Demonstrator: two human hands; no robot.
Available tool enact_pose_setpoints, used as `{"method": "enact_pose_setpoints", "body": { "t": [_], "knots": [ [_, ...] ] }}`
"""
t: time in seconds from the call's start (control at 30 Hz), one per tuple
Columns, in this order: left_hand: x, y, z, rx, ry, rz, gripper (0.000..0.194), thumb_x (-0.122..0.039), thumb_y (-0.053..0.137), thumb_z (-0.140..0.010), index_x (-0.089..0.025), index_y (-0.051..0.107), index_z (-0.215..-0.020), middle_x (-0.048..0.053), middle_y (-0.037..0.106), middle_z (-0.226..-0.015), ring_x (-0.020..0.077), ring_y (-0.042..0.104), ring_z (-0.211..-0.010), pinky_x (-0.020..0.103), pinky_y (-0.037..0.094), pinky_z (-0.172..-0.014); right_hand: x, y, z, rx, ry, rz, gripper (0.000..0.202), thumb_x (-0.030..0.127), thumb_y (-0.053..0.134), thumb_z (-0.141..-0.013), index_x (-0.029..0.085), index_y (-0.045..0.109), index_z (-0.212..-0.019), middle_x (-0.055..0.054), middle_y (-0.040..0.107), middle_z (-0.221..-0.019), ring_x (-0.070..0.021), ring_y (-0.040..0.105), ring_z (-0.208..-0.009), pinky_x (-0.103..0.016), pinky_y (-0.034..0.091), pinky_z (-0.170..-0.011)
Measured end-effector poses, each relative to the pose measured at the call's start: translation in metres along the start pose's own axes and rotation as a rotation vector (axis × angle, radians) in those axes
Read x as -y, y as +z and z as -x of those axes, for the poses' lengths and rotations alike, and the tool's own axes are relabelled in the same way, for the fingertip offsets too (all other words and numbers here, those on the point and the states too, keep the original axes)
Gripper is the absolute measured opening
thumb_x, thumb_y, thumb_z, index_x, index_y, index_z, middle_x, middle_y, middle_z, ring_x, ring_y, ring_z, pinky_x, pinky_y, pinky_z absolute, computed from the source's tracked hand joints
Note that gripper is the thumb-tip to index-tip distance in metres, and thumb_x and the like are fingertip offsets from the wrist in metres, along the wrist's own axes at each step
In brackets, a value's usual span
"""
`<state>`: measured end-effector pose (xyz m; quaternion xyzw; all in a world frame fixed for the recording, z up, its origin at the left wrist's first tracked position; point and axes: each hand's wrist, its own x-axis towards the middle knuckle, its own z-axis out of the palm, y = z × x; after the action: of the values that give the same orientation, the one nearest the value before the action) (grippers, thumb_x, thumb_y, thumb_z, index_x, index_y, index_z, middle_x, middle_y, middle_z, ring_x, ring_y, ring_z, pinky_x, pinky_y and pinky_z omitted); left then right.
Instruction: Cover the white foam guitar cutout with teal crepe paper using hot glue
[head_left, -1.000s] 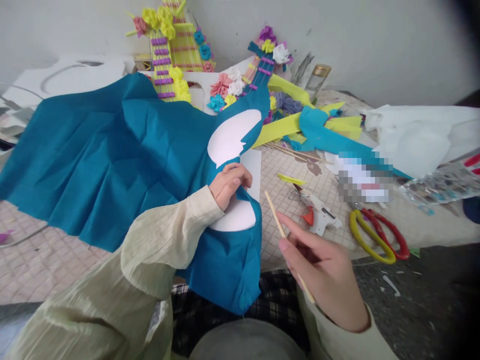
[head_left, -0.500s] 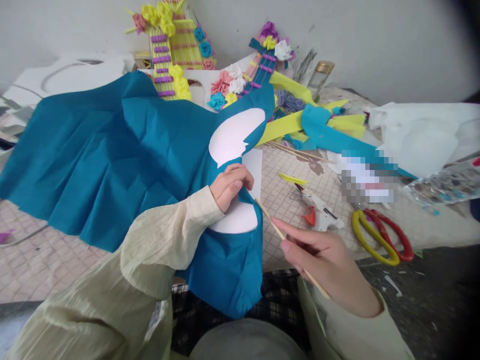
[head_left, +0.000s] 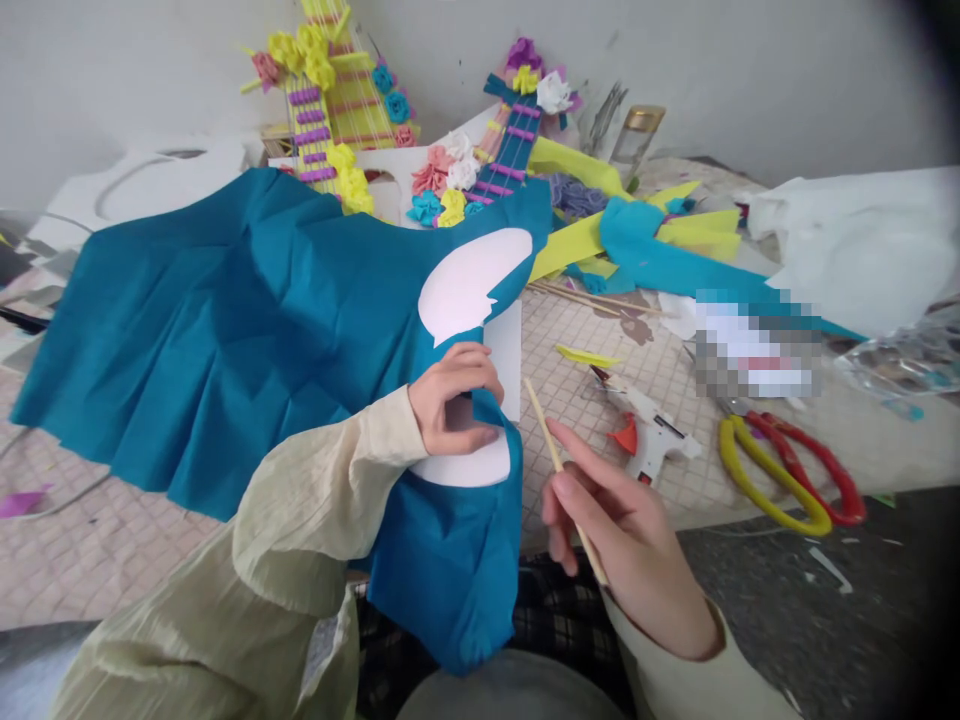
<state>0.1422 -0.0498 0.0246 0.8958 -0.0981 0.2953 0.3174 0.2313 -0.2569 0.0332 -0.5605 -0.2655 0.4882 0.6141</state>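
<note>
A large sheet of blue paper spreads over the left and centre, its lower flap hanging past the table's front edge. On it lies a white cut-out with a jagged notch, and a second white piece below. My left hand is on the blue paper between them, fingers curved and thumb parted from them, with a narrow blue strip beside the fingertips. A thin wooden stick is pinched in my right hand, its tip up, just right of the paper and not touching it.
A white glue gun and scissors with yellow and red handles lie right of my right hand. Behind are flower-trimmed paper models, a glass jar, yellow and blue paper scraps, thin sticks and clear plastic packaging.
My left hand's fingers have opened apart, with the thumb now lower on the white piece. The stick in my right hand has moved off the paper's edge and stands steeper. The view has shifted slightly.
</note>
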Motion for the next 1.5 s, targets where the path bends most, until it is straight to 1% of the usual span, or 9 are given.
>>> {"method": "enact_pose_setpoints", "body": {
  "t": [0.1,0.2,0.33,0.43,0.6,0.8,1.0,1.3,1.5],
  "knots": [
    [0.000,0.003,0.000,-0.006,0.036,-0.036,0.012,-0.026,0.057,-0.066,-0.017,0.056,-0.073,0.003,0.058,-0.065,0.0174,0.055,-0.070,0.044,0.038,-0.091,-0.007,0.004,-0.005,0.004,-0.011,-0.059,0.052,0.033,0.052,-0.084,0.027,0.036,-0.133,0.002,0.057,-0.072,-0.0091,0.054,-0.050,-0.022,0.046,-0.040],
    [-0.005,0.002,-0.003,0.022,0.055,-0.058,0.011,-0.021,0.057,-0.065,-0.017,0.058,-0.075,0.003,0.061,-0.067,0.0178,0.057,-0.071,0.044,0.039,-0.089,-0.010,0.005,-0.010,-0.025,-0.009,-0.095,0.037,0.032,0.052,-0.083,0.022,0.049,-0.119,0.001,0.058,-0.074,-0.0084,0.053,-0.053,-0.020,0.044,-0.044],
    [-0.019,-0.005,-0.010,0.094,0.115,-0.132,0.008,-0.014,0.059,-0.066,-0.018,0.057,-0.072,0.006,0.066,-0.074,0.0189,0.060,-0.072,0.040,0.046,-0.078,-0.011,0.008,-0.018,-0.069,0.051,-0.121,0.017,0.032,0.057,-0.079,0.017,0.057,-0.087,0.005,0.050,-0.054,-0.0051,0.046,-0.047,-0.015,0.035,-0.043],
    [-0.028,-0.012,-0.013,0.135,0.195,-0.211,0.011,-0.010,0.061,-0.066,-0.018,0.053,-0.067,0.006,0.066,-0.074,0.0183,0.060,-0.068,0.034,0.048,-0.063,-0.009,0.011,-0.024,-0.050,0.138,-0.212,0.019,0.036,0.057,-0.079,0.017,0.054,-0.085,0.009,0.042,-0.042,-0.0030,0.037,-0.035,-0.014,0.026,-0.036],
    [-0.038,-0.027,-0.014,0.077,0.218,-0.302,0.016,-0.008,0.062,-0.069,-0.017,0.049,-0.067,0.008,0.063,-0.079,0.0177,0.061,-0.070,0.031,0.049,-0.060,-0.001,0.022,-0.031,0.039,0.219,-0.366,0.024,0.040,0.053,-0.081,0.018,0.054,-0.089,0.011,0.037,-0.035,-0.0010,0.025,-0.026,-0.015,0.012,-0.030],
    [-0.054,-0.027,0.007,-0.129,-0.038,-0.291,0.012,-0.012,0.062,-0.072,-0.018,0.057,-0.081,-0.003,0.050,-0.052,0.0091,0.045,-0.042,0.022,0.037,-0.040,0.007,0.037,-0.029,0.150,0.227,-0.433,0.029,0.046,0.050,-0.082,0.018,0.052,-0.077,0.011,0.035,-0.034,-0.0002,0.025,-0.026,-0.013,0.013,-0.029],
    [-0.071,-0.012,0.034,-0.450,-0.338,0.031,0.009,-0.020,0.061,-0.076,-0.016,0.061,-0.084,0.004,0.064,-0.074,0.0137,0.061,-0.066,0.021,0.050,-0.054,0.008,0.046,-0.024,0.177,0.210,-0.413,0.027,0.037,0.069,-0.068,0.020,0.056,-0.084,0.007,0.051,-0.064,0.0035,0.028,-0.032,-0.010,0.016,-0.027],
    [-0.086,-0.003,0.043,-0.561,-0.422,0.367,0.008,-0.013,0.062,-0.074,-0.014,0.061,-0.083,0.005,0.064,-0.081,0.0140,0.062,-0.075,0.024,0.052,-0.068,0.011,0.046,-0.013,0.241,0.188,-0.297,0.021,0.030,0.069,-0.070,0.021,0.054,-0.081,0.007,0.049,-0.062,0.0026,0.032,-0.039,-0.008,0.021,-0.032],
    [-0.093,0.007,0.053,-0.575,-0.430,0.346,0.008,-0.013,0.061,-0.074,-0.014,0.059,-0.082,0.006,0.061,-0.080,0.0150,0.059,-0.072,0.028,0.049,-0.065,0.010,0.046,-0.014,0.252,0.220,-0.287,0.028,0.045,0.058,-0.077,0.018,0.051,-0.074,0.007,0.046,-0.055,0.0006,0.028,-0.034,-0.013,0.017,-0.030]
  ]
}}
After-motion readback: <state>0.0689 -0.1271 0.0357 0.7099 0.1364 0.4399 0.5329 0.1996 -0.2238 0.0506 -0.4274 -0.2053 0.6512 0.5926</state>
